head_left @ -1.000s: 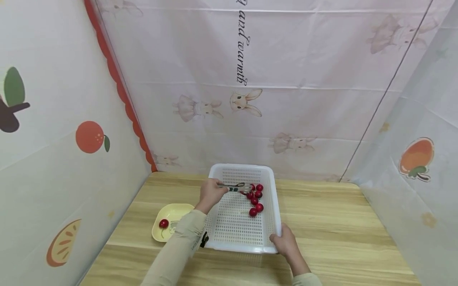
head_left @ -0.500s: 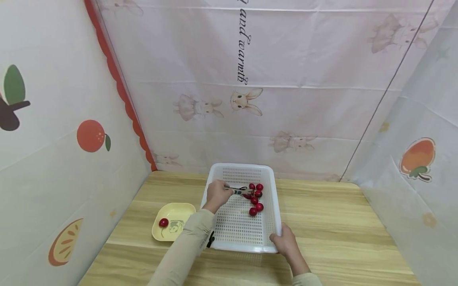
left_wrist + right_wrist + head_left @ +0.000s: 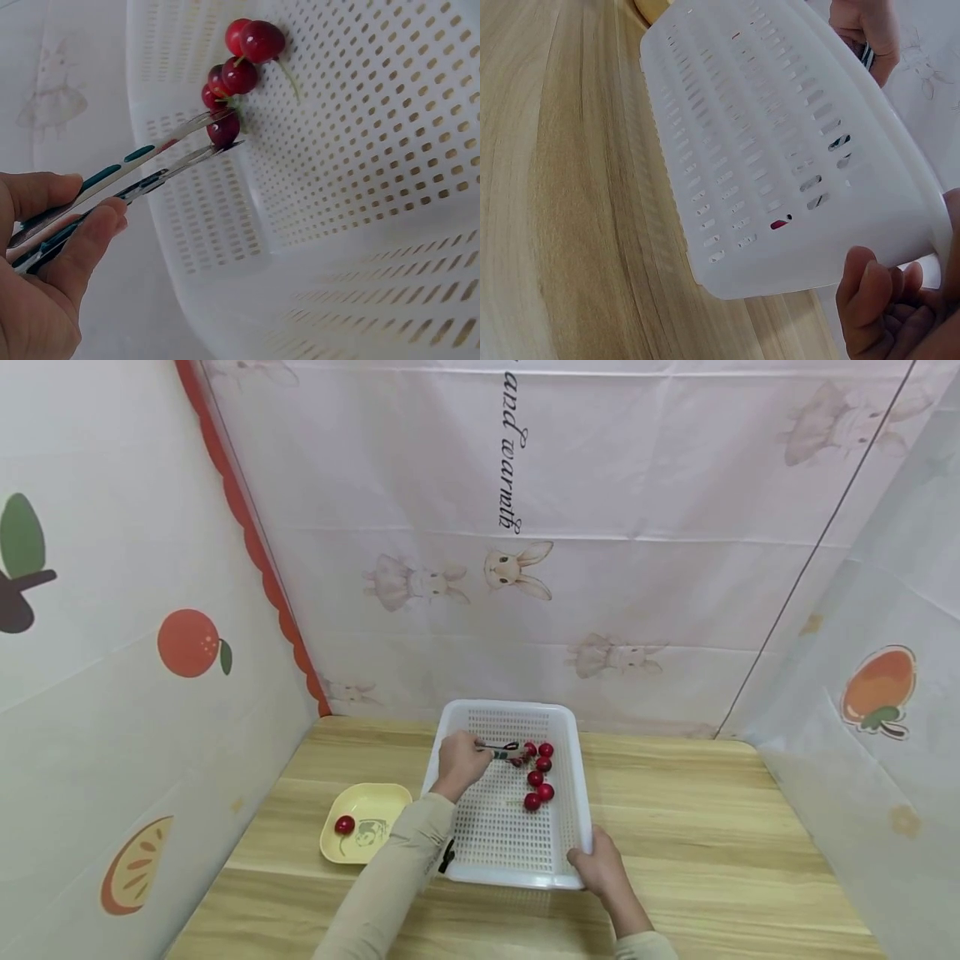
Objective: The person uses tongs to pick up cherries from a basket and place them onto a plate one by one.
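Note:
My left hand (image 3: pixel 461 766) reaches over the white basket (image 3: pixel 517 879) and holds a pair of metal tongs (image 3: pixel 176 144) with teal handle inlays, pinched between thumb and fingers. In the left wrist view, the tong tips stand on either side of a dark red cherry (image 3: pixel 223 129) at the end of a cluster. More cherries (image 3: pixel 545 792), some with green stems, lie along the right part of the basket floor. The near right corner of the basket rim is gripped by my right hand (image 3: pixel 599 865), thumb on top and fingers (image 3: pixel 866 292) curled below.
Left of the basket, a small yellow dish (image 3: pixel 375 792) with a panda print holds one cherry (image 3: pixel 344 825). Everything stands on a wood-grain table (image 3: pixel 697 827). Printed cloth walls (image 3: pixel 622 602) close off the back and both sides.
My left hand has moved right with the tongs, whose tips are at the cherries at the cluster's far left. The right hand keeps its place on the basket rim.

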{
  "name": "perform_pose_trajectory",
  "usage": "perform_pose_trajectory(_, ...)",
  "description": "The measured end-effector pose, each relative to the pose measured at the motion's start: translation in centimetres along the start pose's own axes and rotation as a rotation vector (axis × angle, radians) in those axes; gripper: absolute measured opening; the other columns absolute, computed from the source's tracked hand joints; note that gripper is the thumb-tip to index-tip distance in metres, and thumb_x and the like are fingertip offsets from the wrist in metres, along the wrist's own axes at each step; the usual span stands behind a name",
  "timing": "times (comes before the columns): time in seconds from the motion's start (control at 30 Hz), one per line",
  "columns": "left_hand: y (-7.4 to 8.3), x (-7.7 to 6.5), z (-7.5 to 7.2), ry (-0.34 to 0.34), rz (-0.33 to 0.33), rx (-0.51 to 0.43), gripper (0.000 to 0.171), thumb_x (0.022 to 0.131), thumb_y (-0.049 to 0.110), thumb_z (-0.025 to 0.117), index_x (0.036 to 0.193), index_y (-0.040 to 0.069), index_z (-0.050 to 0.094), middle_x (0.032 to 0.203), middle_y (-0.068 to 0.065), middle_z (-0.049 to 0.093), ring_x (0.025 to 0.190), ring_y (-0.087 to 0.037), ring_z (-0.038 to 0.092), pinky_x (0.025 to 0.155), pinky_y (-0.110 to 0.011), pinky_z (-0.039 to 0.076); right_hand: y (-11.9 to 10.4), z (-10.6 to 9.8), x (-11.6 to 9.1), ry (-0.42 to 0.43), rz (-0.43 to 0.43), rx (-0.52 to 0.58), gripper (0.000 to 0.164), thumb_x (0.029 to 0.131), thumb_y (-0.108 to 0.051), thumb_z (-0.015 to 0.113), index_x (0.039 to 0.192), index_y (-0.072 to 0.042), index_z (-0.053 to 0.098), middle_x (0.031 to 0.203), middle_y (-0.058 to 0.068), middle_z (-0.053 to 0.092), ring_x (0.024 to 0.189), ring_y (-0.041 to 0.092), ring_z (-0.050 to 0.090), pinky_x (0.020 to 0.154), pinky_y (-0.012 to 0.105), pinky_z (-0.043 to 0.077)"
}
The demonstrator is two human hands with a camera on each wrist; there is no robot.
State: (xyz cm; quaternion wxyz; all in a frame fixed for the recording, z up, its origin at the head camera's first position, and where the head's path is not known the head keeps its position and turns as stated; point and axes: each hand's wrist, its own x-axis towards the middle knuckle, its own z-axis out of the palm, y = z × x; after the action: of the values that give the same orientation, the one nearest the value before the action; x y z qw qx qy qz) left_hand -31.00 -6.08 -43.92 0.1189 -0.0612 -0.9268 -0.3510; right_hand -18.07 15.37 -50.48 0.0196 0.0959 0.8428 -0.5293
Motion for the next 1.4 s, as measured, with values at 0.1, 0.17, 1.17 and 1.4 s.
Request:
perform_pose_trajectory(0.1, 0.4, 0.2, -0.7, 0.034, 0.003, -0.027, 0.007, 0.071, 0.006, 0.067, 0.073, 0.007, 0.073, 0.057, 0.002, 0.062, 0.04, -0.007, 0.038, 0.045, -0.024, 0.037, -0.1, -0.1, 0.0, -0.004, 0.001, -0.002, 0.054, 0.074, 0.005, 0.053, 0.125, 0.018, 0.039, 0.098, 0.034, 0.054, 0.07, 0.03, 0.06, 0.044, 0.036, 0.049)
perform_pose_trajectory(0.17, 0.6, 0.3, -1.1, 0.05, 0.0, -0.041, 0.008, 0.071, 0.006, 0.066, 0.074, 0.008, 0.074, 0.056, 0.003, 0.062, 0.039, -0.006, 0.035, 0.044, -0.024, 0.035, -0.1, -0.1, 0.0, 0.0, 0.004, 0.0, 0.053, 0.074, 0.005, 0.054, 0.124, 0.018, 0.04, 0.098, 0.033, 0.055, 0.07, 0.03, 0.06, 0.044, 0.036, 0.049)
perform_pose_trajectory(1.17, -1.2, -4.2, -5.0, 0.054, -0.009, -0.154, 0.009, 0.074, 0.009, 0.072, 0.082, 0.004, 0.073, 0.067, 0.0, 0.065, 0.043, -0.008, 0.043, 0.039, -0.024, 0.033, 0.0, -0.1, 0.0, -0.014, 0.024, -0.015, 0.055, 0.075, 0.005, 0.054, 0.125, 0.018, 0.036, 0.098, 0.033, 0.054, 0.07, 0.03, 0.06, 0.045, 0.036, 0.05)
perform_pose_trajectory(1.4, -2.1, -5.4, -6.2, 0.072, 0.001, -0.187, 0.01, 0.075, 0.008, 0.072, 0.084, 0.003, 0.073, 0.067, 0.0, 0.065, 0.043, -0.008, 0.042, 0.039, -0.024, 0.033, 0.0, -0.1, 0.1, -0.023, 0.033, -0.005, 0.056, 0.076, 0.004, 0.054, 0.127, 0.018, 0.036, 0.098, 0.033, 0.054, 0.07, 0.03, 0.06, 0.046, 0.036, 0.05)
